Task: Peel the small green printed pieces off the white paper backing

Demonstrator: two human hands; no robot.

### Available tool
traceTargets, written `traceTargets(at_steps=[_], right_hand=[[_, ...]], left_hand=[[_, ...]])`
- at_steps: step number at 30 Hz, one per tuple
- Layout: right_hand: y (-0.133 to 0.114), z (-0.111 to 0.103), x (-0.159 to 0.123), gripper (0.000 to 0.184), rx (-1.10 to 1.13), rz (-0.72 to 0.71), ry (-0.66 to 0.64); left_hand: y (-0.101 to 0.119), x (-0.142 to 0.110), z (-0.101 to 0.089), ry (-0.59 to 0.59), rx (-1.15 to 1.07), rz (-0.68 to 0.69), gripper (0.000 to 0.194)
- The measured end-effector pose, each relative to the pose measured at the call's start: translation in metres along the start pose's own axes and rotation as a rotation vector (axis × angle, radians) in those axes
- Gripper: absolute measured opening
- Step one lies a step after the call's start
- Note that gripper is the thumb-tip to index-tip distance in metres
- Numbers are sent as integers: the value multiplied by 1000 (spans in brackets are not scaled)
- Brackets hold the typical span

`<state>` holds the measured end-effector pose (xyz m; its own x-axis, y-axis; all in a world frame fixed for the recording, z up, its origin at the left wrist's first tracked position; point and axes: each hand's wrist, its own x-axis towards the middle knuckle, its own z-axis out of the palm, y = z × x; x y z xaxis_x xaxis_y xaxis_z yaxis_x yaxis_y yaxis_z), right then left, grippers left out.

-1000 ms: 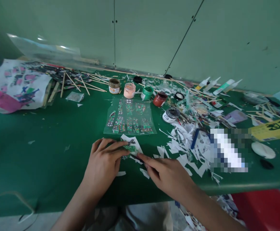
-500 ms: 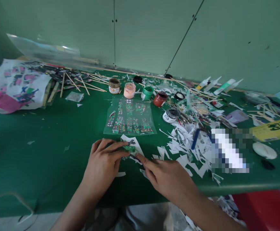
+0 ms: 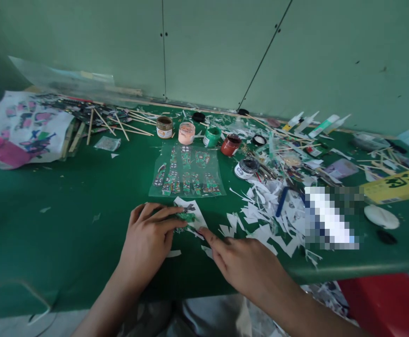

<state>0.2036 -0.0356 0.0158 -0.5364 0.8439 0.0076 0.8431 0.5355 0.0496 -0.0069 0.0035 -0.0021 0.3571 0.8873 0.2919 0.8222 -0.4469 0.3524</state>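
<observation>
My left hand (image 3: 148,241) lies on the green table (image 3: 67,224), its thumb and forefinger closed on a small green cut-out (image 3: 186,217). The cut-out rests on a white paper scrap (image 3: 196,211). My right hand (image 3: 242,264) is just right of it. Its forefinger reaches to the scrap's lower edge, thumb alongside, other fingers curled. A tiny dark tip shows at the fingertip; I cannot make out what it is. Just beyond lies a clear sheet of small green figures (image 3: 186,175).
Small paint jars stand behind the sheet: brown (image 3: 164,127), peach (image 3: 186,133), green (image 3: 212,136), red (image 3: 231,144), black (image 3: 246,167). White paper scraps (image 3: 263,220) litter the right. Wooden sticks (image 3: 120,124) and a pink printed sheet (image 3: 25,126) lie left. A yellow box (image 3: 396,185) sits far right.
My right hand has slid a little left, its forefinger now closer to the white scrap. My left hand stays on the cut-out. The view has shifted slightly.
</observation>
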Motion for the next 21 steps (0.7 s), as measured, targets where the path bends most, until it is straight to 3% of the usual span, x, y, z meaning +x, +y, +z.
traceTargets(at_steps=[12,21], right_hand=[[2,0,-16,52,-16,13,49],[23,1,-30,46,191,65,50]], left_hand=[[-5,1,-2,6,25,19,35],[-6,4,-3,9,74,14,34]])
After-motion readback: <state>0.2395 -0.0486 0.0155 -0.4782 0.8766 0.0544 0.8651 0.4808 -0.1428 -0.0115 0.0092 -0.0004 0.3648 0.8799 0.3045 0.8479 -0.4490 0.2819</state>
